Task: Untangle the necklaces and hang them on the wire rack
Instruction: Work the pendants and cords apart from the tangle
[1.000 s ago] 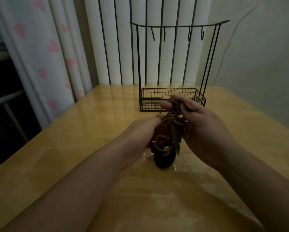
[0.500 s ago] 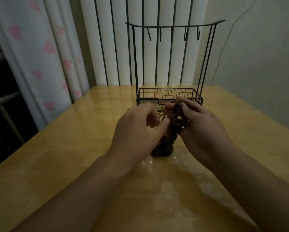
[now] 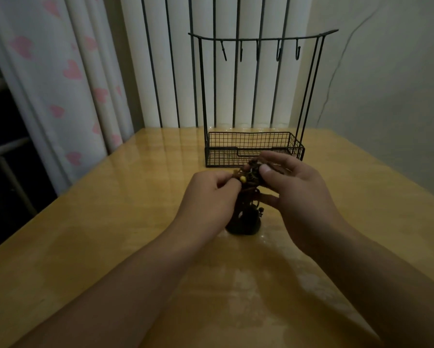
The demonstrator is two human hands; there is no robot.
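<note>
Left hand (image 3: pixel 208 194) and right hand (image 3: pixel 296 187) each pinching tangled necklaces (image 3: pixel 246 194) at frame centre. Risk: hard pull tightens knot; wire rack (image 3: pixel 254 149) hooks bare.

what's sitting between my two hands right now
In the head view, the tangled necklaces hang between left hand and right hand, both pinching the top.

Table (image 3: pixel 115 222): glossy yellow wood. Wire rack (image 3: pixel 254 149): matt black metal. Necklaces (image 3: pixel 246 197): brown cord, beads. Curtain (image 3: pixel 60 84): cloth.
</note>
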